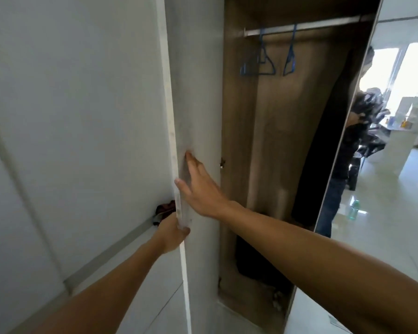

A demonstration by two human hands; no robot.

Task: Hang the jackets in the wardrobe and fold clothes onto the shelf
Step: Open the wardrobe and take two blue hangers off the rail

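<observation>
The wardrobe [270, 131] stands open with a brown interior. A metal rail [299, 27] near its top carries two empty blue hangers [263, 61]. A dark jacket [321, 150] hangs at the right inside, and dark clothes [256, 259] lie on the wardrobe floor. My left hand [171, 235] grips the edge of the white left door [193, 97], fingers curled round it. My right hand [198, 186] lies flat with straight fingers on the door's inner face. A dark red cloth [163, 209] shows just behind my left hand.
A white wall or closed panel [70, 116] fills the left. The right door carries a mirror [377, 141] that reflects a person, a bright window and a tiled floor. Small debris lies at the wardrobe's bottom corner [276, 300].
</observation>
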